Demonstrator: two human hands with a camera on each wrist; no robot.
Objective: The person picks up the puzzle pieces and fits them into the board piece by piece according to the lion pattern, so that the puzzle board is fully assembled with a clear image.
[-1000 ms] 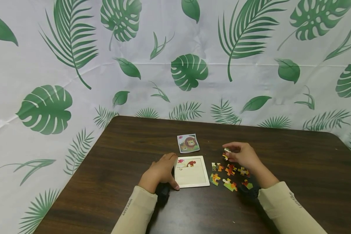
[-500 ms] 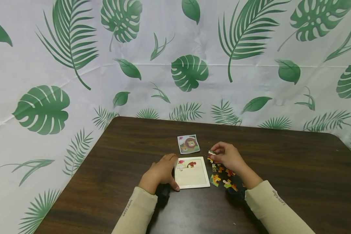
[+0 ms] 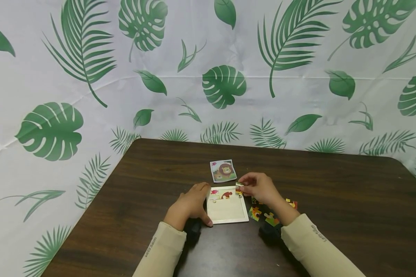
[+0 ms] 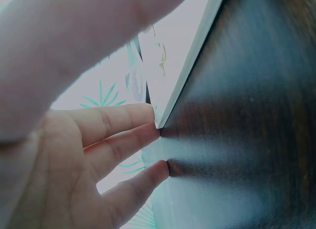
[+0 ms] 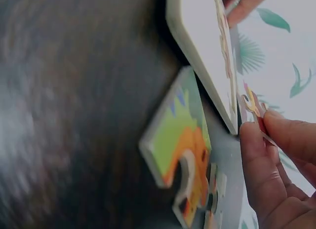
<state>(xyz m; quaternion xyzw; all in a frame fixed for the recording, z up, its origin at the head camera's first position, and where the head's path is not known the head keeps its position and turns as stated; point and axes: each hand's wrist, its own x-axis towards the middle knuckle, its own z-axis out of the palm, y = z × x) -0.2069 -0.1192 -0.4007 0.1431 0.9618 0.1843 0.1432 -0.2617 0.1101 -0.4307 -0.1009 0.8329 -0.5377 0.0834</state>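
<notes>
Pale square wooden puzzle tray [image 3: 225, 211], lower centre of the frame, is bare below its partly filled top. The left hand [image 3: 190, 203], loosely spread, touches its left edge. The right hand [image 3: 262, 189] pinches a small multicoloured jigsaw piece [image 5: 252, 104] at the tray's upper-right corner, apparently for fitting; careful aligning likely comes next. Bright loose jigsaw pieces [image 3: 255, 213] lie rightward.

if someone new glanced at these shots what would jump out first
Probably the big green leaves printed on the white backdrop behind the dark table. Next, the left hand touching the left side of the pale puzzle tray, and the right hand pinching a puzzle piece at its far right corner. The lion picture lies just beyond.
</notes>
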